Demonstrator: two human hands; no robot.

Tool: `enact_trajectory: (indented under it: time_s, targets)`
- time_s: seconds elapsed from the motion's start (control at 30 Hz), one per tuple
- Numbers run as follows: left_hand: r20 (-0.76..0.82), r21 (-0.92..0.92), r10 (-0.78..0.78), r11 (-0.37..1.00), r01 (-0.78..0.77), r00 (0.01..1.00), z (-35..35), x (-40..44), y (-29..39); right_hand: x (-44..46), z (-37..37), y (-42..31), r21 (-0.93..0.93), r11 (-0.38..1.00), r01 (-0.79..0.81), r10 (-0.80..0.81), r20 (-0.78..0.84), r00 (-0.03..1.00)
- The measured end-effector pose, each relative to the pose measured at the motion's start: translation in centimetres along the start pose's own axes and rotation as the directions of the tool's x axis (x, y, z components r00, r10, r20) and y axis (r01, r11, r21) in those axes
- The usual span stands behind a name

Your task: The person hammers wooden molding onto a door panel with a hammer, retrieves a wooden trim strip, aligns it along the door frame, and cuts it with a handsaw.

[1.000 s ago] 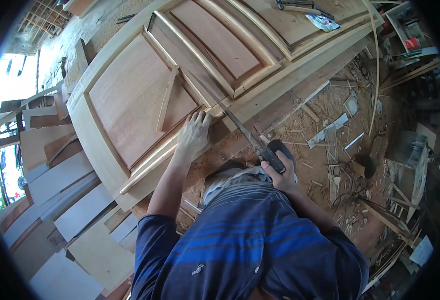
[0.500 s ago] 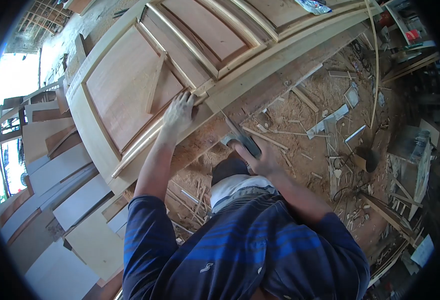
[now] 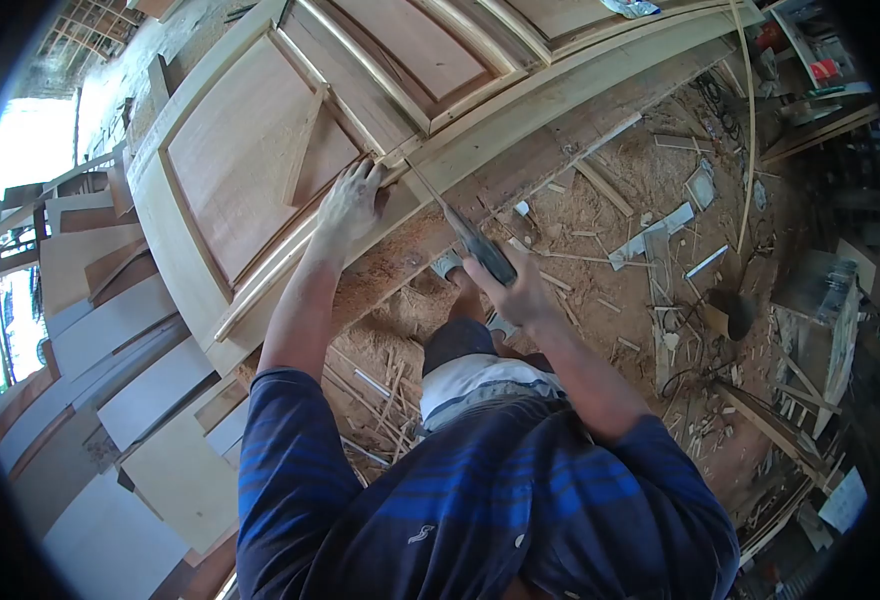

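Note:
A panelled wooden door point(image 3: 260, 150) lies flat in front of me, with raised moulding along its panels. My left hand point(image 3: 352, 203) presses on a strip of wooden moulding point(image 3: 272, 277) near the door's edge, fingers curled over it. My right hand point(image 3: 522, 290) grips the dark handle of a handsaw point(image 3: 480, 248). Its narrow blade points up and left, and the tip reaches the moulding just right of my left fingers. Whether the teeth touch the wood I cannot tell. A loose thin wooden strip point(image 3: 306, 146) rests across the left panel.
Sawdust and wood offcuts cover the floor point(image 3: 600, 250). Several flat boards point(image 3: 160, 400) are stacked at the left. A plastic packet point(image 3: 630, 8) sits on the door's far end. Cables point(image 3: 720, 105) and timber scraps lie at the right.
My right hand has pushed the handsaw up and left, so its blade reaches farther across the door's edge. My left hand stays on the moulding; the view has shifted slightly.

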State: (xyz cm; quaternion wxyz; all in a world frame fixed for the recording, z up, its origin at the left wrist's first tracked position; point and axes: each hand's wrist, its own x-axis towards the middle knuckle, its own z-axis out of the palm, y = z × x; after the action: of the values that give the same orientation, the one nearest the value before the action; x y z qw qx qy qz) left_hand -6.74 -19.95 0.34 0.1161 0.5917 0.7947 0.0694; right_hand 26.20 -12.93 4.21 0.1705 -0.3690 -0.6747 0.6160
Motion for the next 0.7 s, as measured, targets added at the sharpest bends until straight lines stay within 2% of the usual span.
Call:
enact_trajectory:
  time_s: [0.1,0.2,0.3,0.33,0.43,0.5,0.57,0.67,0.7]
  targets:
    - [0.009,-0.018,0.031,0.999,-0.031,0.999,-0.2,0.2,-0.4,1.3,0.1,-1.4,-0.047,0.997,-0.06,0.061,0.037,0.997]
    - [0.003,-0.088,0.031,0.996,-0.03,1.0,-1.5,-0.2,-0.7,1.5,-0.1,-1.4,0.016,0.999,-0.035,0.035,0.004,0.999]
    - [-0.058,-0.015,-0.03,0.999,0.029,0.998,-2.4,-0.8,-3.1,1.4,0.0,-1.8,0.011,1.0,0.0,0.0,-0.011,1.0]
    - [-0.141,0.031,-0.011,0.999,0.016,0.99,-2.3,-0.9,-4.3,1.3,0.2,-1.7,-0.017,1.0,0.016,-0.016,-0.024,1.0]
    - [-0.426,0.075,-0.16,0.975,0.211,0.89,-1.1,-0.5,-3.7,1.2,0.6,-1.5,-0.07,0.997,0.027,-0.028,-0.024,0.999]
    - [-0.446,-0.045,-0.272,0.958,0.282,0.853,-0.1,1.0,-0.6,1.0,0.7,-1.3,-0.052,0.998,-0.026,0.026,-0.001,1.0]
    - [-0.468,-0.171,-0.379,0.925,0.339,0.798,1.6,3.2,1.8,0.9,1.2,-1.1,-0.025,1.0,0.0,0.0,-0.007,1.0]
    - [-0.573,-0.107,-0.456,0.866,0.489,0.681,5.4,5.6,1.6,1.0,1.2,-1.3,-0.063,0.998,0.016,-0.016,-0.003,1.0]
    - [-0.556,-0.102,-0.459,0.865,0.491,0.693,5.2,6.1,1.8,0.9,1.1,-1.4,-0.089,0.996,0.012,-0.011,0.004,1.0]
